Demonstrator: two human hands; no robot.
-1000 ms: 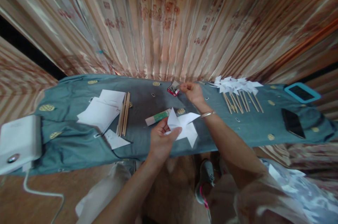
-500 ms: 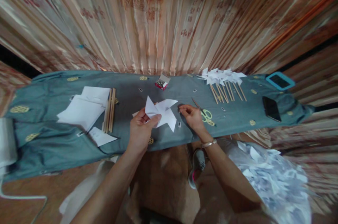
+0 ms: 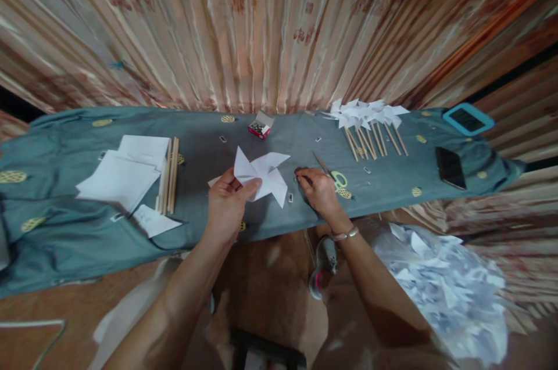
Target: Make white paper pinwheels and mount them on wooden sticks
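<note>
My left hand (image 3: 226, 207) pinches a white paper pinwheel (image 3: 271, 173), thumb on its centre and fingers behind. Its folded blades point outward above the table. Just right of it, my right hand (image 3: 323, 194) is closed with fingertips pressed together, low over the cloth. Whatever lies between those fingertips is too small to make out. Scissors (image 3: 339, 179) with yellow-green handles lie beside the right hand. Beyond the pinwheel stands a small open red box (image 3: 260, 127) of tiny metal pieces.
Left on the green cloth (image 3: 198, 132) are white paper sheets (image 3: 117, 178) and wooden sticks (image 3: 173, 175). Pinwheels on sticks (image 3: 366, 114) lie at the back right, near a phone (image 3: 450, 168) and a blue-framed device (image 3: 468, 120). A bag of white paper pieces (image 3: 449, 294) stands below right.
The view has shifted slightly, so the table's left side sits further left and higher. Both hands keep nearly the same pose, the left still holding the pinwheel.
</note>
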